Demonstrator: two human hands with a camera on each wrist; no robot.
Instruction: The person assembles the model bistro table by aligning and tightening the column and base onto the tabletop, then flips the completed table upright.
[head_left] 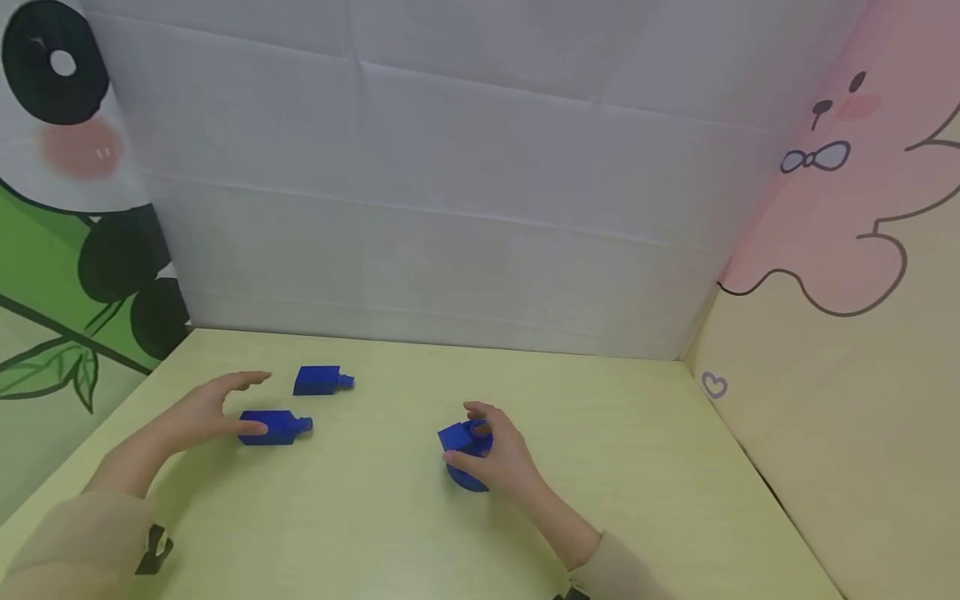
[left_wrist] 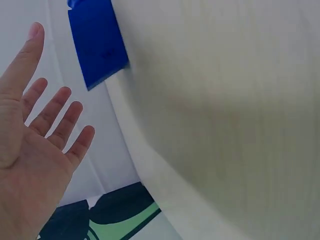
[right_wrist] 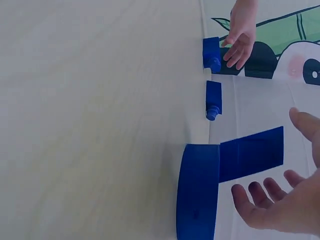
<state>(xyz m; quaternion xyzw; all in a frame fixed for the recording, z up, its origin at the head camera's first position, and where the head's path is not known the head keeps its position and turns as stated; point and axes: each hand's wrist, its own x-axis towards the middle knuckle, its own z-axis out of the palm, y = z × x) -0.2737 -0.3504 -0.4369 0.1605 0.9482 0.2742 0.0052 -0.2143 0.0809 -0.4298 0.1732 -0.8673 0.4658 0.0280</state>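
Note:
A small blue bottle (head_left: 276,427) lies on its side by my left hand (head_left: 191,414), whose thumb overlaps its base in the head view. In the left wrist view that hand has spread fingers and stands apart from the blue bottle (left_wrist: 99,42). Just behind lies a second blue bottle (head_left: 317,381), necks of both pointing right. My right hand (head_left: 510,462) hovers around a blue block (head_left: 453,437) on a curved blue base (head_left: 465,480), partly hidden by the hand. In the right wrist view, the block (right_wrist: 252,152) stands between thumb and outstretched fingers, with no grip visible.
The pale yellow table (head_left: 360,517) meets a creased white cloth backdrop (head_left: 480,250) at its far edge. A panel with a panda drawing (head_left: 75,250) borders the left, and a panel with a pink animal (head_left: 825,217) the right.

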